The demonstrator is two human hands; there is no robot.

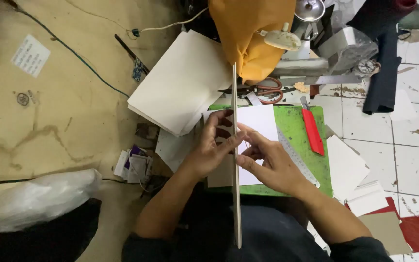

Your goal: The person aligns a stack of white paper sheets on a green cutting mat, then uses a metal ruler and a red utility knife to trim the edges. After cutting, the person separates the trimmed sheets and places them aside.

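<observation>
Left hand (209, 153), right hand (272, 167), each grip pinching upright board (235, 145) (edge-on)

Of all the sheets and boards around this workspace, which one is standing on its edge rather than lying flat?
The thin board held between the left hand and right hand. It is seen edge-on, as a narrow strip. The cream stack lies flat.
</observation>
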